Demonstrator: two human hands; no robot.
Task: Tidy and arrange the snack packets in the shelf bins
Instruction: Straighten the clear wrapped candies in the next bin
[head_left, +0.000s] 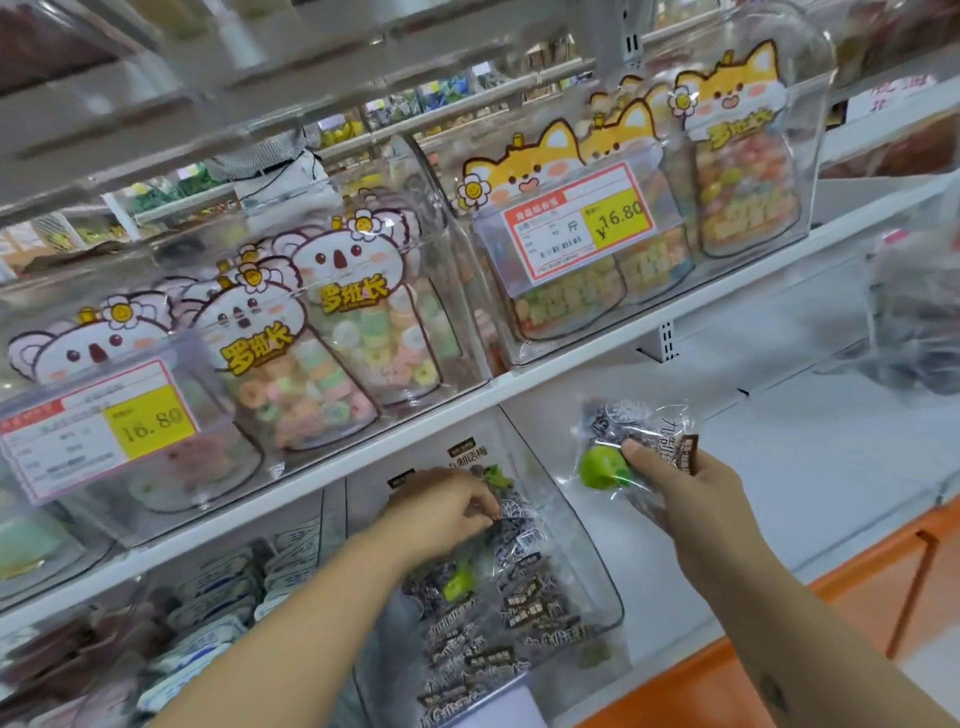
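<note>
The left hand (447, 506) reaches into the clear bin (605, 582) under the white shelf board (571, 358). Its fingers are bent down, and its grip seems to pinch the top packet (511, 525) of the heap of packets (519, 608), though the view there is blurred. Probably the hand is there to push the heap back and make it level. The right hand (691, 483) is outside the bin, to the right of it and a little higher. Its grip is closed on the held packet (618, 447), with the thumb on the front and the fingers behind. The packet faces the person, likely so that it can go in the same way as the others. This packet is transparent with dark printing and a green round picture, and the characters 九制 can be read on it. A card at the back of the bin shows 制话梅. On the shelf above, the koala bags (343, 312) and the fox bags (737, 156) carry the yellow name 罗班长. Each price tag (576, 223) there reads 16.80, and the right one also shows 斤.
</note>
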